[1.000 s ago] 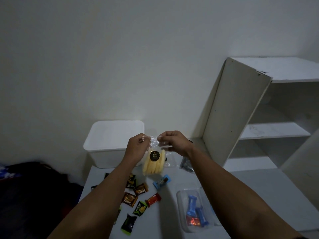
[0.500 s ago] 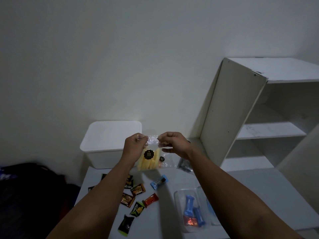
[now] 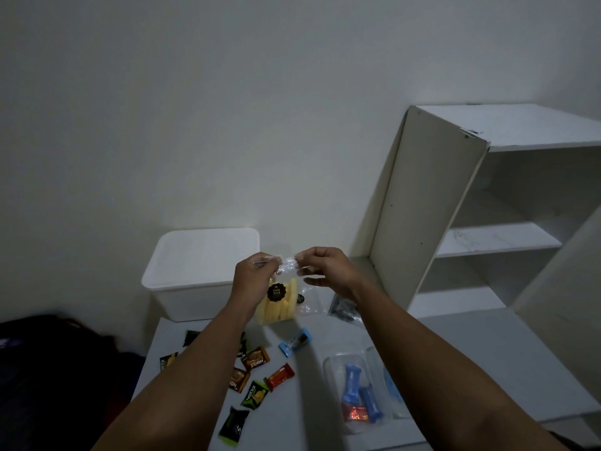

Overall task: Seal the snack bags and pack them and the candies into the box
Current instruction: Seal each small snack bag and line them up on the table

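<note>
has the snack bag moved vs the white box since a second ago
Cannot tell: the snack bag, pinched by both hands, sits just right of the white box throughout; small shifts match camera motion.

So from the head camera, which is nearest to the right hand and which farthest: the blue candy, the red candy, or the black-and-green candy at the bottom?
Measured from the right hand:
1. Blue candy, on the table just below the hands.
2. Red candy, lower, toward the left.
3. Black-and-green candy, nearest the bottom edge, beside the left forearm.
</note>
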Action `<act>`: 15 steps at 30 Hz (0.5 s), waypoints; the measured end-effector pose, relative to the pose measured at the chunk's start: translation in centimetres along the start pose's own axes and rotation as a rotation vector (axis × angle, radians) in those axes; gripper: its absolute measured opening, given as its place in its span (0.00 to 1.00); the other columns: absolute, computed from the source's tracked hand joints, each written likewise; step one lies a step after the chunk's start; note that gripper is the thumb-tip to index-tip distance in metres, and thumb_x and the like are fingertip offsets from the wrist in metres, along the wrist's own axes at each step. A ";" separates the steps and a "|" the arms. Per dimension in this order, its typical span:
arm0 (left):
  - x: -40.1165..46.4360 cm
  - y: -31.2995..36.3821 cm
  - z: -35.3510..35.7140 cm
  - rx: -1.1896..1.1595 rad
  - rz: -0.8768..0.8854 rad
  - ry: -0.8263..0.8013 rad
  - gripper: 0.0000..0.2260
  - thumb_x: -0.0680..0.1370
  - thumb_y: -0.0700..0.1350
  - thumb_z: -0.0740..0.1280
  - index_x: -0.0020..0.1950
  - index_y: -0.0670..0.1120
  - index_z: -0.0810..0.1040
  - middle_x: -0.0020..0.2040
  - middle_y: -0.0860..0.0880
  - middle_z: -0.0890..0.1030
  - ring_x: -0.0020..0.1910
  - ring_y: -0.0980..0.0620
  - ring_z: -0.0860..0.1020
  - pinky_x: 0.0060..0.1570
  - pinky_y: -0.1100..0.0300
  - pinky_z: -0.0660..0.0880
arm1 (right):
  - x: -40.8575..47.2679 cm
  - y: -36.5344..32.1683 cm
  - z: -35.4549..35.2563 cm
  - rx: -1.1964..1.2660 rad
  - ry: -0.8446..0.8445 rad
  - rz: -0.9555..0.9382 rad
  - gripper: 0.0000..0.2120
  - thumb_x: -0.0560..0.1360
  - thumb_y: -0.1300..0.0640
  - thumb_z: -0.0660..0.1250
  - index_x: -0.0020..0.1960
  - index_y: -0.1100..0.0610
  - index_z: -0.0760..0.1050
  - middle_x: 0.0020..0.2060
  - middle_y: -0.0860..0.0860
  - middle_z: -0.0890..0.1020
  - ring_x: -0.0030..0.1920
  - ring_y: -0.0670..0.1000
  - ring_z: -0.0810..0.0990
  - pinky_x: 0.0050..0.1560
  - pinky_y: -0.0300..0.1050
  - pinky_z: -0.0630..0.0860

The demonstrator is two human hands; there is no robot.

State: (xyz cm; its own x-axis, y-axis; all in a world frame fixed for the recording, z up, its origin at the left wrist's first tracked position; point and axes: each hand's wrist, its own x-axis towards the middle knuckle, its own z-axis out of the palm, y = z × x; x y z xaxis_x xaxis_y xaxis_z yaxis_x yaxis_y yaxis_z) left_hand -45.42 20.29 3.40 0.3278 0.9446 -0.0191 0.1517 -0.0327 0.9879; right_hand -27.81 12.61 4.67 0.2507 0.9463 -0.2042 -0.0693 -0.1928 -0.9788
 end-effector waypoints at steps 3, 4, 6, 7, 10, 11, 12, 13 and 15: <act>0.0 -0.2 -0.2 0.007 0.007 -0.008 0.07 0.78 0.45 0.72 0.41 0.44 0.83 0.34 0.50 0.83 0.31 0.58 0.77 0.33 0.71 0.72 | -0.2 0.1 -0.2 0.011 0.009 -0.003 0.03 0.78 0.58 0.72 0.50 0.56 0.84 0.47 0.52 0.87 0.50 0.52 0.85 0.62 0.56 0.79; -0.1 -0.2 -0.1 0.005 0.005 -0.012 0.07 0.78 0.45 0.72 0.41 0.44 0.83 0.35 0.50 0.83 0.32 0.59 0.78 0.34 0.71 0.72 | -0.3 0.1 -0.2 0.007 0.011 -0.005 0.03 0.78 0.57 0.72 0.50 0.56 0.84 0.47 0.52 0.87 0.50 0.52 0.85 0.62 0.56 0.79; -0.2 -0.2 0.0 -0.010 -0.006 -0.019 0.07 0.78 0.46 0.72 0.42 0.45 0.84 0.35 0.51 0.84 0.33 0.60 0.79 0.35 0.69 0.73 | -0.4 0.1 -0.2 -0.006 0.013 -0.009 0.03 0.78 0.57 0.72 0.49 0.56 0.84 0.47 0.52 0.87 0.50 0.51 0.86 0.61 0.55 0.80; -0.2 -0.2 0.0 -0.020 -0.012 -0.021 0.07 0.78 0.46 0.73 0.43 0.44 0.84 0.35 0.51 0.84 0.33 0.60 0.80 0.36 0.69 0.73 | -0.5 0.1 -0.2 -0.011 0.016 -0.013 0.03 0.78 0.57 0.72 0.49 0.56 0.84 0.46 0.52 0.87 0.50 0.51 0.86 0.61 0.55 0.80; -0.3 -0.2 0.2 -0.028 -0.032 -0.040 0.06 0.77 0.46 0.73 0.44 0.44 0.85 0.37 0.49 0.86 0.35 0.57 0.82 0.40 0.64 0.75 | -0.6 0.1 0.0 -0.005 0.037 -0.035 0.02 0.79 0.60 0.69 0.49 0.58 0.81 0.44 0.53 0.85 0.48 0.51 0.85 0.59 0.53 0.80; -0.4 -0.1 0.3 -0.033 -0.044 -0.056 0.06 0.78 0.46 0.73 0.44 0.44 0.85 0.38 0.48 0.86 0.36 0.55 0.82 0.41 0.63 0.76 | -0.7 0.1 0.0 0.000 0.048 -0.044 0.03 0.79 0.61 0.68 0.49 0.58 0.81 0.44 0.54 0.84 0.48 0.51 0.85 0.58 0.52 0.80; -0.5 -0.2 0.4 -0.049 -0.054 -0.073 0.06 0.78 0.45 0.72 0.44 0.44 0.85 0.38 0.47 0.86 0.36 0.55 0.82 0.42 0.62 0.77 | -0.7 0.2 0.1 0.000 0.058 -0.054 0.03 0.79 0.62 0.67 0.49 0.59 0.80 0.44 0.54 0.83 0.47 0.52 0.85 0.57 0.52 0.80; -0.5 -0.3 0.4 -0.060 -0.058 -0.084 0.07 0.79 0.44 0.72 0.44 0.43 0.84 0.38 0.47 0.86 0.36 0.54 0.81 0.43 0.61 0.78 | -0.7 0.2 0.2 -0.004 0.067 -0.061 0.03 0.79 0.62 0.67 0.49 0.59 0.80 0.43 0.54 0.83 0.47 0.51 0.85 0.57 0.53 0.80; -0.5 -0.6 0.3 -0.036 -0.042 -0.078 0.08 0.80 0.44 0.70 0.44 0.41 0.83 0.37 0.48 0.84 0.37 0.53 0.81 0.44 0.59 0.78 | -0.7 0.3 0.5 -0.021 0.078 -0.068 0.04 0.79 0.60 0.68 0.50 0.59 0.81 0.43 0.53 0.84 0.46 0.50 0.85 0.59 0.55 0.80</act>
State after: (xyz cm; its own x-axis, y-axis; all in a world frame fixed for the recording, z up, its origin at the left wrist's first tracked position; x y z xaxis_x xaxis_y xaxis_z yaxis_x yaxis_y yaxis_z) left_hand -45.43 19.76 2.81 0.3938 0.9164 -0.0711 0.1337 0.0194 0.9908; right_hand -28.44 12.06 4.55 0.3287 0.9344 -0.1376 -0.0294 -0.1355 -0.9903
